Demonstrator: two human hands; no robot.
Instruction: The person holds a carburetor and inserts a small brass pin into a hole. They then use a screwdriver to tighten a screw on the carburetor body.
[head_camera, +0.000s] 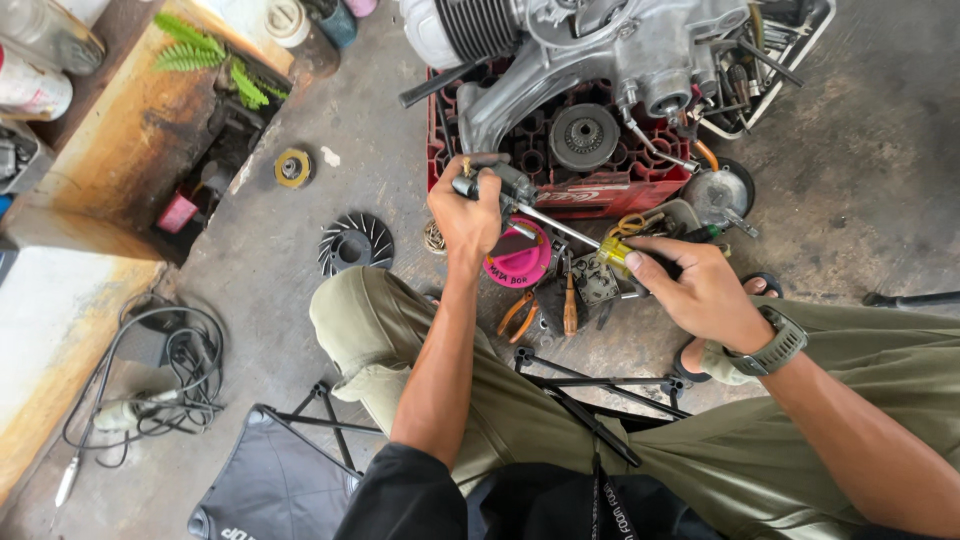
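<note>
1. Head view, left side: I see the left hand (466, 213) closed in a fist around the grey handle of a metal tool (500, 186), whose thin rod runs from the fist toward the other hand.
2. The right hand (700, 290) is curled, fingers pinching a small yellow part (612, 252) at the far end of that rod; a watch (778, 346) sits on its wrist.
3. Just below the left hand lies a round pink lid (520, 262), partly under the rod.
4. Between the two hands and a little nearer me, orange-handled pliers (518, 315) and a wooden-handled screwdriver (569, 305) lie on the concrete floor (880, 200).
5. Beyond both hands stands a red crate (590, 190) bearing a grey engine (600, 50); a round clutch-like disc (583, 136) rests in the crate, just past the left hand.
6. Left of the left hand, well apart, a black finned fan wheel (355, 243) lies flat, and farther out a small yellow-ringed round part (292, 167).
7. Far left of that hand, a coil of grey cable (160, 370) lies on the floor.
8. Beyond the right hand, a metal tray of tools (770, 60) sits beside the engine.
</note>
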